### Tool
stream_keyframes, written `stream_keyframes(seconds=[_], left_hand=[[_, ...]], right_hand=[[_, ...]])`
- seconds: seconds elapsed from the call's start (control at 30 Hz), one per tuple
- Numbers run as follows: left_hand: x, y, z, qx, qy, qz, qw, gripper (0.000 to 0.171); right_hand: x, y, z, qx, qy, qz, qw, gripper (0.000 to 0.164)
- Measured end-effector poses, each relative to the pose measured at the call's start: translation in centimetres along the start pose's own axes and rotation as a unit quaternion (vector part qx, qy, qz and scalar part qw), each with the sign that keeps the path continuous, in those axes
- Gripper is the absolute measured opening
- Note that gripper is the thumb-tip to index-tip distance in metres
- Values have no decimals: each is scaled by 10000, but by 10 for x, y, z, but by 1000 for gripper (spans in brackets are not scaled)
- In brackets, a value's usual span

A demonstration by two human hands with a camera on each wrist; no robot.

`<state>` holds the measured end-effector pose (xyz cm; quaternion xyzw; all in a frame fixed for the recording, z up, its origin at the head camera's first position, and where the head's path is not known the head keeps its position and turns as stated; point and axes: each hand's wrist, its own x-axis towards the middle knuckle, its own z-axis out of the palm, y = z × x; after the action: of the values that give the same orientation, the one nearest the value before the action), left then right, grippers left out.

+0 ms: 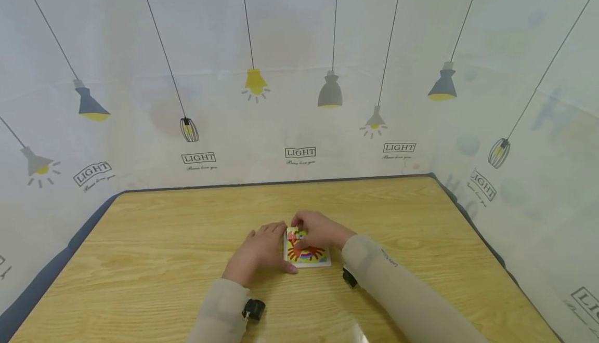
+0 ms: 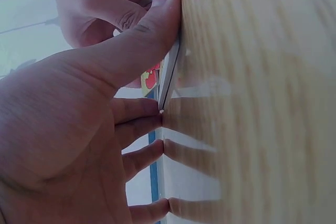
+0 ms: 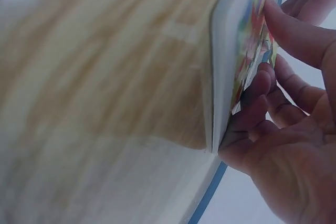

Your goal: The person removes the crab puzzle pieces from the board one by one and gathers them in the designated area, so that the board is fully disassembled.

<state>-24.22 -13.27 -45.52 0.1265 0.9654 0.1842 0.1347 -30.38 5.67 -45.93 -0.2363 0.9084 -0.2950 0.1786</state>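
Observation:
A small jigsaw puzzle board with a red crab picture and a white border lies flat on the wooden table. My left hand holds it along its left side, thumb at the near edge and fingers at the far left corner. In the left wrist view its other fingertips touch the tabletop. With thumb and fingers, my right hand pinches a yellow and red puzzle piece over the board's far left part. That piece stands tilted above the board in the left wrist view. The right fingers hide part of the picture.
The wooden table spreads around the board on every side. Behind it and at both sides hangs a pale cloth printed with lamps. Each wrist carries a black camera below the sleeve.

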Motion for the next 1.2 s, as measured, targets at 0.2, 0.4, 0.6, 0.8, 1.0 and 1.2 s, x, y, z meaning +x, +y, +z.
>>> stream_keyframes(seconds=[0.2, 0.4, 0.6, 0.8, 1.0, 1.2], left_hand=[[0, -2, 1, -103, 15, -16, 9999, 116], [1, -2, 1, -125, 18, -14, 9999, 116], [1, -2, 1, -94, 39, 11, 9999, 116], [1, -2, 0, -106, 51, 16, 9999, 116], [-1, -2, 0, -66, 45, 46, 10000, 115], [-1, -2, 1, 23, 56, 64, 10000, 114]], right_hand=[[1, 1, 0, -41, 28, -104, 9999, 33], [1, 1, -1, -146, 63, -182, 9997, 29], [2, 3, -1, -321, 69, -250, 9991, 32], [2, 4, -1, -612, 49, -488, 9969, 33], [3, 8, -3, -781, 69, -603, 9951, 38], [-2, 12, -14, -372, 210, -486, 9979, 41]])
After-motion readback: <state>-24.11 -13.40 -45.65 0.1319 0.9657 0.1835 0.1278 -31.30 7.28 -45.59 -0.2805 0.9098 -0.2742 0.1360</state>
